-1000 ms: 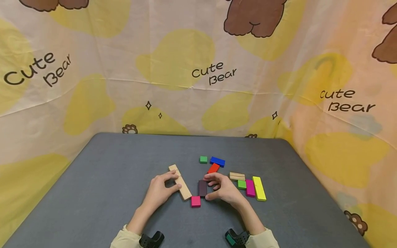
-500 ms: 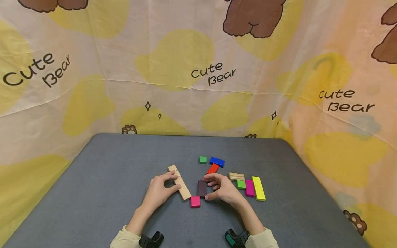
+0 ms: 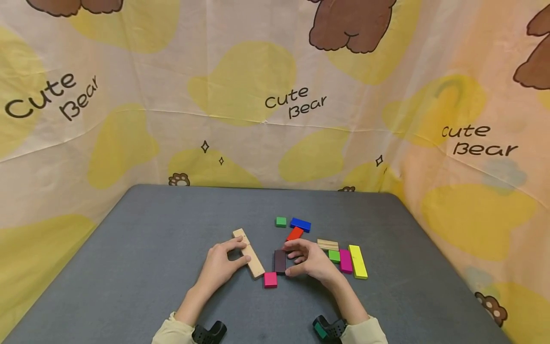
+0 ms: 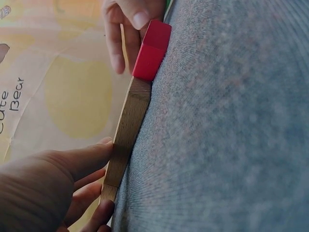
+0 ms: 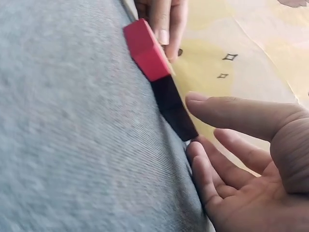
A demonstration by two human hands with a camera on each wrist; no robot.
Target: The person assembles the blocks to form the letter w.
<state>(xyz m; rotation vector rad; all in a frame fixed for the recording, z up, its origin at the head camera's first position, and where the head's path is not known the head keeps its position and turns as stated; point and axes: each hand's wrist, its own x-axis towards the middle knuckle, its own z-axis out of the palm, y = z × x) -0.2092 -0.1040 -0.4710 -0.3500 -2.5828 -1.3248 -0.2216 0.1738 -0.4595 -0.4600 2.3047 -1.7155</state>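
Two pale wooden blocks (image 3: 254, 262) lie end to end in a slanted line on the grey table. My left hand (image 3: 221, 263) touches them from the left, thumb on the longer block (image 4: 126, 125) and fingertips by the shorter far one (image 3: 238, 232). A pink-red block (image 3: 270, 280) sits at the near end, its corner meeting the wooden row. Behind it stands a dark block (image 3: 280, 262), seen end-on to the pink one in the right wrist view. My right hand (image 3: 311, 260) curves loosely beside the dark block, thumb by its near end and fingers by its far end.
Beyond the right hand lie a red block (image 3: 295, 233), a blue block (image 3: 301, 224) and a green block (image 3: 281, 222). Further right are striped wooden pieces (image 3: 328, 245), another green block (image 3: 334, 256), a magenta block (image 3: 345, 261) and a yellow block (image 3: 358, 262). A printed cloth (image 3: 240, 81) hangs behind.
My right hand has shifted very slightly to the right, its thumb a little further from the dark block. The left hand and the blocks look unmoved.
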